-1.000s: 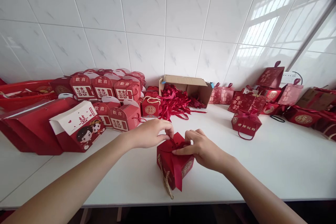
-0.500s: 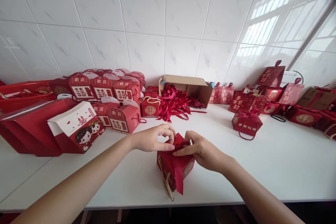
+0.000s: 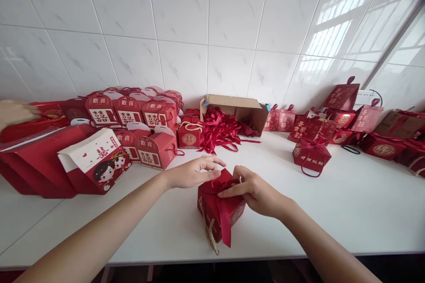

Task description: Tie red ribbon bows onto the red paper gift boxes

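While the ribbon (image 3: 225,225) lies over the top of the box (image 3: 213,208), a firm but gentle hold of the gathered part seems most important. The box stands near the front edge of the table (image 3: 285,234), 1 rope (image 3: 210,235) hanging at its side. On its top, the right hand (image 3: 257,189) lays 1 straight finger upon the ribbon; whether the other fingers pinch something, I cannot tell. The left hand (image 3: 191,173) is above the rear left part, its thumb and fingers apart, nothing clearly held. Light pressure would probably suit, since the top could bend, and the tail should hang without twist. Behind, many ribbons (image 3: 221,128) spill from a carton (image 3: 234,101); at far left, another person's hand (image 3: 15,112) is blurred.
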Tool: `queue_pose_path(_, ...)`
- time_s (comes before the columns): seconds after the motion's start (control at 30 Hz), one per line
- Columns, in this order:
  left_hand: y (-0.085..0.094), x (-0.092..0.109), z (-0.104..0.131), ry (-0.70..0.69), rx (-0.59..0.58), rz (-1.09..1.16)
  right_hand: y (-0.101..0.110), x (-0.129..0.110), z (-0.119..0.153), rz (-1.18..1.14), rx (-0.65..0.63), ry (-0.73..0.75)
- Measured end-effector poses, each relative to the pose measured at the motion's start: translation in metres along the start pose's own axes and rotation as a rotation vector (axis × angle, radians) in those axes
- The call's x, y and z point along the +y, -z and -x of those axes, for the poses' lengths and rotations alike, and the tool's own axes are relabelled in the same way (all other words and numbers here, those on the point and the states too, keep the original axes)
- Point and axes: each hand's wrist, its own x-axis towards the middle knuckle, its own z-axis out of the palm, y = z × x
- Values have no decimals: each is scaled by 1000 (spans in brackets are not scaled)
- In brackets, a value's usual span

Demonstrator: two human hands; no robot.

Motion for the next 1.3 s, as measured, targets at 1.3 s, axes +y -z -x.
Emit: queue_pose_path(1.3,-48,5,-4,92,468,294,5,-2,-4,-338,211,-419)
